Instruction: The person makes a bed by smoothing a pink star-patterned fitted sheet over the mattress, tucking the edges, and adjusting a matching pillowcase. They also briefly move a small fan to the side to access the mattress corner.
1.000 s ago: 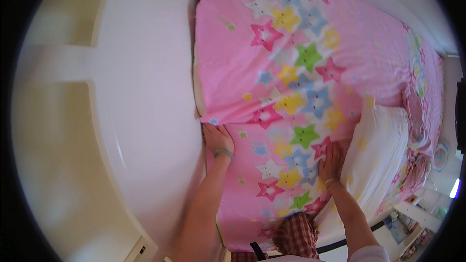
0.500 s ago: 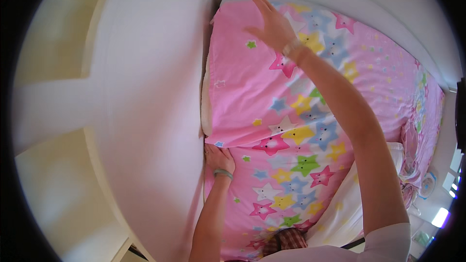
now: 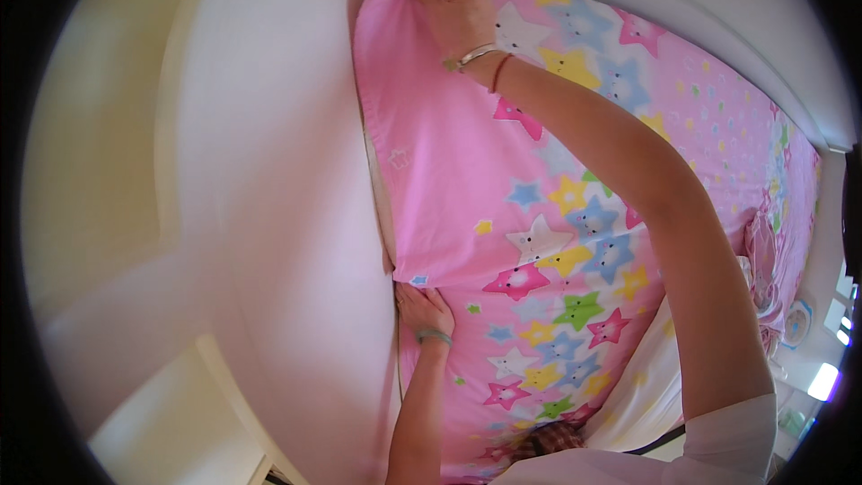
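Observation:
A pink bed sheet (image 3: 467, 171) printed with smiling stars lies over a mattress (image 3: 382, 198), whose pale side shows along the wall. At the far left corner, my right hand (image 3: 460, 13) is closed on the sheet and holds its corner bunched up, with its fingertips partly hidden by cloth. My left hand (image 3: 426, 310) lies flat near the sheet's wall-side edge, just below a crease across the cloth. Its fingers point toward the wall and appear stretched out.
A white wall panel (image 3: 278, 171) runs close along the bed's left side, and another pale panel (image 3: 718, 27) curves along the far side. Crumpled pink fabric (image 3: 763, 251) lies at the right, near a white cloth (image 3: 642, 386). A checked brown cloth (image 3: 552, 438) is near my body.
My right hand has closed on the far left corner of the sheet and lifted it toward the wall. The left hand stays at the edge; the view has shifted slightly.

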{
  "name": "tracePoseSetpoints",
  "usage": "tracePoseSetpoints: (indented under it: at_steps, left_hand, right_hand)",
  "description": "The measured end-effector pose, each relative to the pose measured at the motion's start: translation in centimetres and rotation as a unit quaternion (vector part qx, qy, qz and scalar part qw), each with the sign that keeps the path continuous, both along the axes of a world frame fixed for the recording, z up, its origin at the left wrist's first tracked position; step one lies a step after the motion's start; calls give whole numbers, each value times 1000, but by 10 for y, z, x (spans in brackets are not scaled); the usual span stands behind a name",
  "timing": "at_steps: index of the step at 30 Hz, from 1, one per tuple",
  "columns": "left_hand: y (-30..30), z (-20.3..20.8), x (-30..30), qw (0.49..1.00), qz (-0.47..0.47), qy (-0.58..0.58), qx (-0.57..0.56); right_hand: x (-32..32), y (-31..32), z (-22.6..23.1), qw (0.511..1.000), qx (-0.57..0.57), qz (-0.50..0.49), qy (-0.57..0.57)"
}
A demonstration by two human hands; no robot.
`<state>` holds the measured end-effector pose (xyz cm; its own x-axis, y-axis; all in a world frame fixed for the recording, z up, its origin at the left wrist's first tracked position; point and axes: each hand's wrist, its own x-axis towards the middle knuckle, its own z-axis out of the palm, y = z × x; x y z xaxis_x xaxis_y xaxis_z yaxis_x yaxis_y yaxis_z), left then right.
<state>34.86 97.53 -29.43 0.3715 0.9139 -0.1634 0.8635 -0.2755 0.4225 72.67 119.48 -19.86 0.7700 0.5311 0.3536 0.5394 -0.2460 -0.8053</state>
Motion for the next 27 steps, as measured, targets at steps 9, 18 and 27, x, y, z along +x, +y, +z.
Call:
tracePoseSetpoints:
  at_steps: [9, 18, 27]
  left_hand:
    - [-4, 5, -2, 999, 15, -39, -11]
    - [-1, 4, 3, 998, 20, -63, 19]
    - [0, 4, 3, 998, 24, -41, 29]
  right_hand:
    - [2, 47, -103, 971, -199, -120, -50]
    - [9, 40, -84, 991, -117, -46, 53]
    - [1, -27, -58, 915, -190, 248, -254]
